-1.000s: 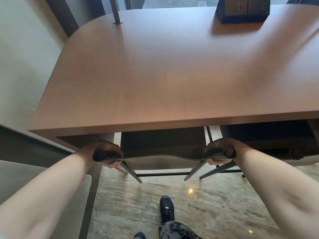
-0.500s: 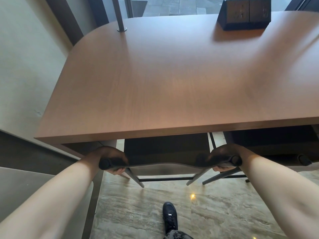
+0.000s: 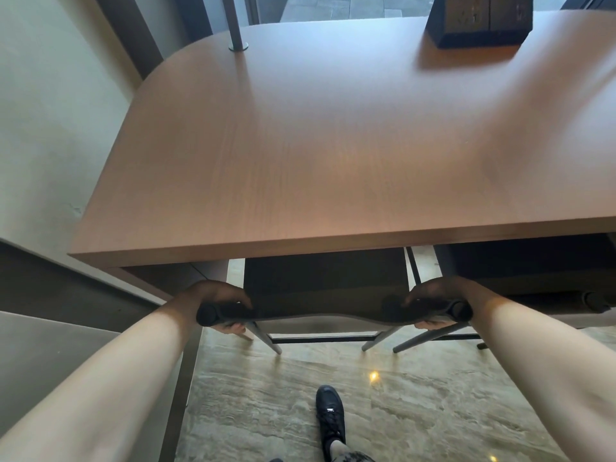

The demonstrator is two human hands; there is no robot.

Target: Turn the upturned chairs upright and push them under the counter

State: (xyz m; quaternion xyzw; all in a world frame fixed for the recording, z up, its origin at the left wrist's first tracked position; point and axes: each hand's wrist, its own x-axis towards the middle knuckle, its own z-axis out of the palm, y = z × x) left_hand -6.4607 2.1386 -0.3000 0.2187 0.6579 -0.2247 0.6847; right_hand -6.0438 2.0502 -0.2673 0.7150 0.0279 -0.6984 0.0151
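The left hand (image 3: 216,306) is curled round the left end of the chair's top rail (image 3: 320,316), fingers wrapped under it and the thumb side over the top. The right hand (image 3: 436,303) grips the right end of the same rail the same way, so both hands hold the chair (image 3: 325,285) by its backrest. The chair stands upright on its legs, its dark seat tucked beneath the near edge of the wooden counter (image 3: 333,145), with only the backrest and the slanted rear legs showing on the near side. Just to the right, a second chair (image 3: 533,288) sits under the counter too, its dark back rail close beside the right wrist. On the far right of the counter top rests a dark box (image 3: 480,21), and a metal post (image 3: 237,28) rises from the far left corner. A black shoe (image 3: 330,415) is planted on the marbled stone floor (image 3: 416,421) near the chair's legs. A pale wall (image 3: 60,111) runs along the left.
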